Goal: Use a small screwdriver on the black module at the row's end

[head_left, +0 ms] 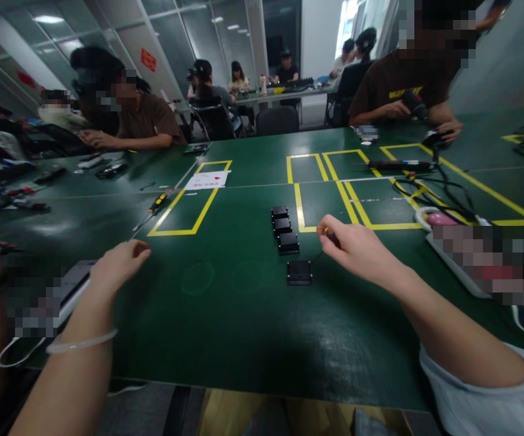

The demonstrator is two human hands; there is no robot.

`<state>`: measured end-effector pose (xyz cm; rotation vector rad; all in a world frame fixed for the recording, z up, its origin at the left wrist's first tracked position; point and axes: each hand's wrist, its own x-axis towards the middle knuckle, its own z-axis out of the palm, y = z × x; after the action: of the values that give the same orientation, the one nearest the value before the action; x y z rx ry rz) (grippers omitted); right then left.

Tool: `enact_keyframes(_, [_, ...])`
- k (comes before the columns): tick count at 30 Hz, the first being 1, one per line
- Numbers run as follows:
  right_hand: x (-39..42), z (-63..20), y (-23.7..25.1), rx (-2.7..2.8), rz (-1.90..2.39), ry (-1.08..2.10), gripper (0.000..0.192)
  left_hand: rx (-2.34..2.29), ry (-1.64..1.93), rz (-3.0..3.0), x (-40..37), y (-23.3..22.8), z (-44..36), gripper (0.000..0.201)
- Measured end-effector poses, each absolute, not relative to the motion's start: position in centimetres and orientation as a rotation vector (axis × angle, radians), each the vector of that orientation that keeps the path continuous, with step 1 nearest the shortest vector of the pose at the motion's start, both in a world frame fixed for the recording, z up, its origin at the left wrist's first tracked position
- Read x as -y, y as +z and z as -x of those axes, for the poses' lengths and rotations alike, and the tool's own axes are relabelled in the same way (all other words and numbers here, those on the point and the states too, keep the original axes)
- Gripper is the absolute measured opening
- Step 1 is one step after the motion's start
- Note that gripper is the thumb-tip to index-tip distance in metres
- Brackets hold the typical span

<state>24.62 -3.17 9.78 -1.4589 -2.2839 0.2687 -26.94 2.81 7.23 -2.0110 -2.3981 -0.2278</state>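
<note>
- The right hand (357,248), right of the frame centre, has its fingers pinched together on a small thin tool (326,233) with a yellow spot; what tool it is I cannot tell.
- The tool's thin tip reaches down toward the nearest black box (299,272), which lies on the green table (225,315) just left of this hand.
- Three more black boxes (282,230) lie in a row just above it.
- The left hand (119,263), in the lower left, rests on the table with fingers loosely curled and holds nothing.
- A yellow-handled screwdriver (156,204) lies above it, well apart.
</note>
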Motion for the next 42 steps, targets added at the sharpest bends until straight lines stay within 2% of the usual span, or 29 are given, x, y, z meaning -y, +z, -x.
enact_keyframes(3, [3.0,-24.6,9.6,2.286,1.466,0.250,0.011,2.513,0.088,1.713,-2.0,7.3,28.0,0.032])
enact_keyframes(4, [3.0,-24.5,9.6,2.290,1.469,0.248,0.011,2.498,0.096,1.723,-1.9,7.4,27.1,0.034])
enact_keyframes(7, [3.0,-24.5,9.6,2.301,1.467,0.249,0.011,2.221,-0.140,1.998,-1.9,7.9,21.0,0.037])
enact_keyframes(11, [3.2,-24.5,9.7,2.302,1.456,0.273,0.012,1.776,-0.617,2.710,-1.1,8.5,9.5,0.037])
enact_keyframes(14, [3.2,-24.6,9.7,2.299,1.447,0.272,0.012,1.491,-0.609,3.065,0.0,8.1,3.0,0.040])
enact_keyframes(17, [3.2,-24.6,9.7,2.294,1.439,0.267,0.011,1.326,-0.541,3.226,0.8,6.8,-0.2,0.051])
enact_keyframes(28, [3.9,-23.3,9.3,2.346,1.265,0.394,0.012,1.406,-0.501,3.312,1.3,2.5,-1.1,0.058])
enact_keyframes(42, [4.4,-21.7,9.1,2.430,1.233,0.355,0.016,1.460,-0.672,3.301,1.2,0.5,-1.2,0.042])
